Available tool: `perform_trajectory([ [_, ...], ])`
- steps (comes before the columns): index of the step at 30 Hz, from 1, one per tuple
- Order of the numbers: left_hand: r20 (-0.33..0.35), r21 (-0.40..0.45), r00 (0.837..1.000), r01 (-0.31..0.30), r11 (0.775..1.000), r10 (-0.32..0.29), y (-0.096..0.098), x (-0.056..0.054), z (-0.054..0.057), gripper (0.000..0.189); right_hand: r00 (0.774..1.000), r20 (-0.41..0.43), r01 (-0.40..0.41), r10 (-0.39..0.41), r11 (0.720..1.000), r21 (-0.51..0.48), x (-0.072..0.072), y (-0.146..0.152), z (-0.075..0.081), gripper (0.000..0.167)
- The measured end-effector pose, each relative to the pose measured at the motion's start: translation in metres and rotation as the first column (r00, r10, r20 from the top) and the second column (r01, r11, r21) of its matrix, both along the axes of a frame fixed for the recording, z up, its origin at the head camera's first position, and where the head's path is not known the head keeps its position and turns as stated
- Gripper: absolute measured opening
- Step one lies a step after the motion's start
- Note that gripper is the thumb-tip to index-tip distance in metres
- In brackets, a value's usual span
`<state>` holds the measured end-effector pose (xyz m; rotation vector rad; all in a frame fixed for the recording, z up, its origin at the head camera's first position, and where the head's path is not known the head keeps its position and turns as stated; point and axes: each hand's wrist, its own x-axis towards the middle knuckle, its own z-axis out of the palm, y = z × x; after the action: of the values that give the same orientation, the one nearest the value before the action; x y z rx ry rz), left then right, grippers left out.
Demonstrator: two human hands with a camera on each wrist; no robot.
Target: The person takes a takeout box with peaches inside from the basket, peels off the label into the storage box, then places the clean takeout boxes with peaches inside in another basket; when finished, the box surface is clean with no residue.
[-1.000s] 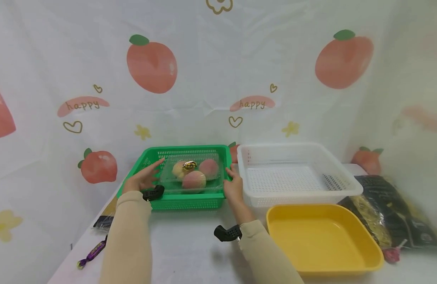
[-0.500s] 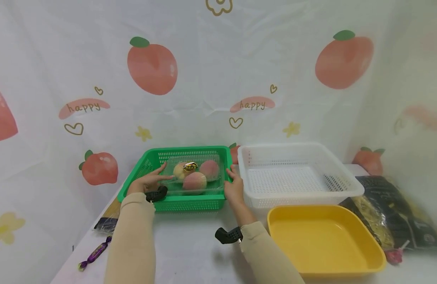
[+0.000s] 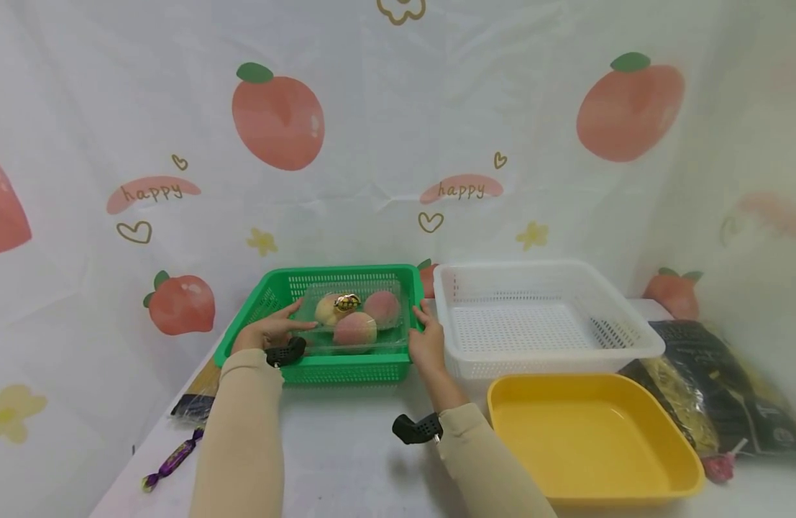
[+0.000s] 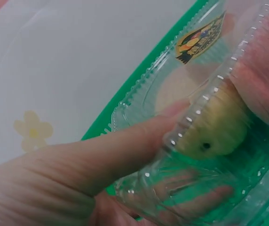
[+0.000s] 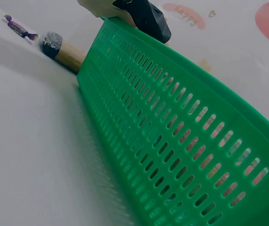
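A clear plastic box of peaches (image 3: pixel 354 329), with a black-and-gold label on its lid, lies inside a green slotted basket (image 3: pixel 346 371). My left hand (image 3: pixel 268 331) grips the box's left end. In the left wrist view its thumb (image 4: pixel 139 141) presses the ridged upper edge, while the other fingers (image 4: pixel 205 200) show through the plastic lower down. At the basket's right end, my right hand (image 3: pixel 428 342) holds the rim near the front corner. The right wrist view shows the basket's slotted front wall (image 5: pixel 172 136), but not the right hand.
To the right stand a white slotted basket (image 3: pixel 462 354) and, in front of it, a yellow tray (image 3: pixel 579 439). Dark packages (image 3: pixel 715 381) and a pink lollipop (image 3: pixel 718 466) lie at far right. A purple-wrapped candy (image 3: pixel 172 460) and a brown packet (image 3: pixel 200 396) lie at left.
My left hand, spread beside the box a second ago, has moved right and brought its thumb onto the box's edge. My right hand stays at the basket's right rim.
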<state>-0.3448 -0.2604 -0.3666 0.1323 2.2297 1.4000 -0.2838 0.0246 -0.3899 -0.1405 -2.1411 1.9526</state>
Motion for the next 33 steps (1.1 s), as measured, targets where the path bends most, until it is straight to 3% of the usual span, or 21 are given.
perform_trajectory([
  [5, -0.035, -0.028, 0.999, -0.022, 0.999, 0.021, -0.0017, 0.0014, 0.0035, 0.084, 1.0, -0.005, -0.007, 0.007, 1.0, -0.008, -0.0006, -0.0001, -0.0013, 0.05],
  [13, -0.028, 0.042, 0.999, -0.036, 0.998, 0.037, -0.0021, 0.0048, 0.0047, 0.081, 1.0, -0.005, -0.012, 0.012, 1.0, -0.014, 0.0009, -0.0001, -0.0001, 0.05],
  [20, -0.021, 0.148, 1.0, -0.008, 0.989, 0.011, -0.0063, 0.0006, 0.0032, 0.081, 1.0, -0.008, -0.012, 0.012, 1.0, -0.001, 0.0006, -0.0007, 0.0004, 0.05],
  [24, -0.028, 0.165, 0.999, -0.011, 0.986, 0.016, -0.0073, -0.0005, 0.0027, 0.081, 1.0, -0.012, -0.004, 0.004, 1.0, 0.004, -0.001, -0.0009, -0.001, 0.05],
  [29, -0.036, 0.184, 0.997, -0.055, 0.981, 0.063, -0.0086, 0.0013, 0.0019, 0.073, 1.0, -0.014, 0.003, -0.003, 1.0, 0.025, -0.0011, -0.0019, -0.0012, 0.05],
  [33, -0.027, 0.217, 0.991, -0.124, 0.968, 0.132, -0.0069, 0.0024, 0.0031, 0.067, 1.0, -0.004, 0.015, -0.015, 1.0, 0.024, 0.0001, -0.0016, -0.0004, 0.05],
])
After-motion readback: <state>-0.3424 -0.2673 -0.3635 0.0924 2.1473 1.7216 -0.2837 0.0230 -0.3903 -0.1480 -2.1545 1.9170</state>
